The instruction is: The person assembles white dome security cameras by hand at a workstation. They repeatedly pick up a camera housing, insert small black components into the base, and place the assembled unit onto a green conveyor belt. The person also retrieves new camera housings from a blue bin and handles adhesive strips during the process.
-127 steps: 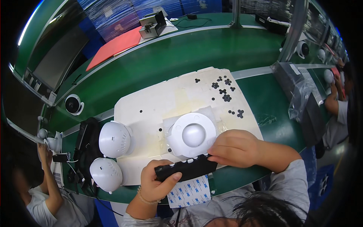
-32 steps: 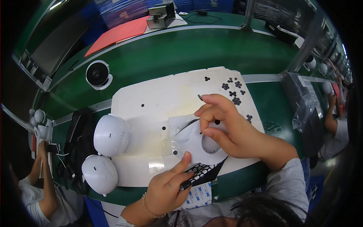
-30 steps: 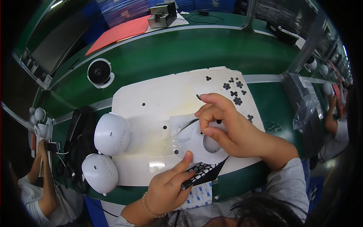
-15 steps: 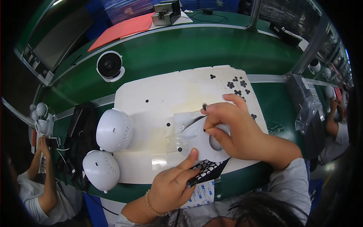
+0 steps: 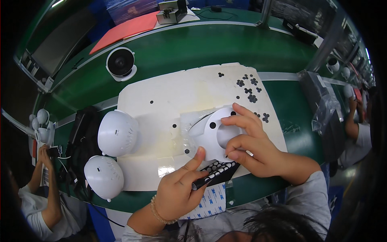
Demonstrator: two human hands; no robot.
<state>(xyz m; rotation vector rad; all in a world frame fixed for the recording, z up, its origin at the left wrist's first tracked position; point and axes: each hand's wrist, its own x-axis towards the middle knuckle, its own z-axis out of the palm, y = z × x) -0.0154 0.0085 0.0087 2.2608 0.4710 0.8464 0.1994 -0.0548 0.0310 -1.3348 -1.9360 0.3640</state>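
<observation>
A white plastic base [image 5: 210, 141] with a big round opening lies on clear bubble wrap [image 5: 186, 133]. Black round pads stick to it, one [image 5: 213, 125] on its upper left and another beside my right fingers. My right hand [image 5: 252, 147] is over its right side, thumb and forefinger pinched on a small black pad [image 5: 226, 156] at the lower rim; the other fingers are lifted. My left hand [image 5: 180, 185] grips a black pad sheet [image 5: 217, 171] with rows of round holes, its thumb reaching the base's lower left edge.
Two white domed housings [image 5: 117, 134] stand left of the off-white board [image 5: 151, 121]. Loose black pads [image 5: 252, 98] dot its far right. A white device with a black round face [image 5: 121, 63] stands farther back. A grey box [image 5: 316, 101] is at right; other people work on both sides.
My right hand has lowered from above the base to its lower rim. A black pad now shows on the base's upper left. My left hand keeps hold of the sheet.
</observation>
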